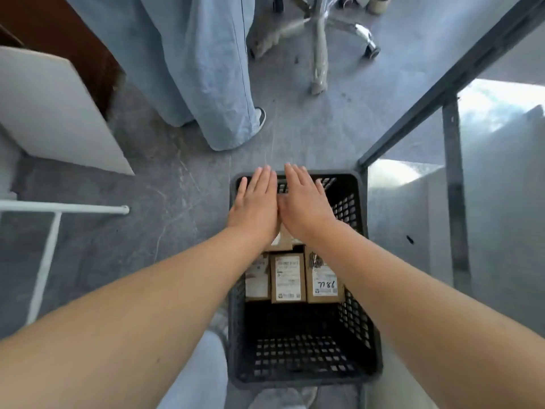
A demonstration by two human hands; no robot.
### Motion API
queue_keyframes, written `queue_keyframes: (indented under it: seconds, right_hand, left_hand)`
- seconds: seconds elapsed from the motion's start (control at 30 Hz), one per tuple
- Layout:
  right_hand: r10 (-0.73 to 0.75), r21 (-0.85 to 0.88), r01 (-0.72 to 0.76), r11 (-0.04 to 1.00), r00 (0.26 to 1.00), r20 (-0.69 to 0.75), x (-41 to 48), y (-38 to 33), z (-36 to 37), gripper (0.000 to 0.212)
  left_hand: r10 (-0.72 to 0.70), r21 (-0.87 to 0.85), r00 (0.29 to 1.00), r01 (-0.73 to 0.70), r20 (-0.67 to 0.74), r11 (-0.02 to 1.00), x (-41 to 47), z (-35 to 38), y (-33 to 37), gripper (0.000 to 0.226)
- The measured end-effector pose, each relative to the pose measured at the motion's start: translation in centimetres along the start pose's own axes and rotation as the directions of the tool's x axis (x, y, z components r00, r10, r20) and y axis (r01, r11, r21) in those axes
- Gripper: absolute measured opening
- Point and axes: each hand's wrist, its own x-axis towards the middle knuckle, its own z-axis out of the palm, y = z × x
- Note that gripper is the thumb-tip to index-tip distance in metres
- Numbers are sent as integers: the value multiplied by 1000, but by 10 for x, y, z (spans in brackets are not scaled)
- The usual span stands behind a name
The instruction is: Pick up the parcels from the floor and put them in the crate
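A black perforated plastic crate (356, 329) stands on the grey floor below me. Inside it lie several brown cardboard parcels with white labels (287, 277), side by side across the middle; one on the right (324, 283) bears handwritten digits. My left hand (255, 206) and my right hand (305, 202) hover side by side over the crate's far half, palms down, fingers straight, holding nothing. They hide another parcel (283, 242) partly beneath them. The near half of the crate's floor shows bare mesh.
Another person in wide light-blue trousers (206, 69) stands just beyond the crate. A wheeled chair base (320, 39) sits at the top. A white board (50, 113) and white rail (59, 209) are left; a dark metal frame (451, 184) with glass is right.
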Motion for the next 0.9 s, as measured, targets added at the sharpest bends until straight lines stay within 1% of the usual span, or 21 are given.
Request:
queue_keyframes:
  seconds: [0.07,0.17,0.23,0.3,0.37,0.47,0.5,0.6,0.7,0.73,0.8,0.87,0.9]
  right_hand:
    - [-12,-114,-1,993,993,-116,-26,-18,-49,63]
    - [-66,-279,-13,960,960,-272,-77,-52,-125,62]
    - [-110,-313,-12,950,923,-370,-113,-81,-184,63]
    - [-138,-307,-12,952,876,-462,-152,-112,-251,65]
    - [-177,-287,6,958,801,-572,-195,-141,-314,68]
    - [-221,-230,75,970,660,-718,-265,-179,-397,62]
    - [-238,-233,90,968,617,-750,-287,-190,-421,61]
    - [-272,-278,70,958,528,-804,-348,-216,-478,63]
    - [-287,-322,-21,947,401,-870,-396,-237,-518,66]
    - [-289,-333,-61,941,367,-884,-410,-243,-528,66]
    - [-302,-367,-159,917,326,-896,-432,-254,-543,66]
    - [-308,-379,-244,893,283,-908,-443,-262,-551,66]
    - [-300,-366,-282,887,249,-921,-447,-266,-553,67]
  left_hand:
    - [56,42,997,-53,-53,998,-19,-54,12,69]
    - [165,135,974,-144,-155,980,-56,-150,37,69]
    - [230,209,941,-179,-250,961,-88,-219,56,68]
    - [280,220,889,-211,-362,953,-123,-281,76,68]
    - [322,190,809,-261,-492,946,-158,-328,96,67]
    - [329,138,649,-328,-686,935,-204,-390,129,65]
    - [331,138,600,-344,-729,929,-218,-413,141,64]
    - [411,277,425,-341,-807,898,-262,-489,176,59]
    - [458,360,222,-371,-861,856,-305,-554,202,49]
    - [464,375,179,-378,-867,846,-317,-568,207,49]
    - [488,398,142,-409,-861,821,-337,-586,211,53]
    - [555,465,93,-441,-827,768,-350,-598,208,59]
    - [581,490,84,-448,-810,748,-355,-603,204,60]
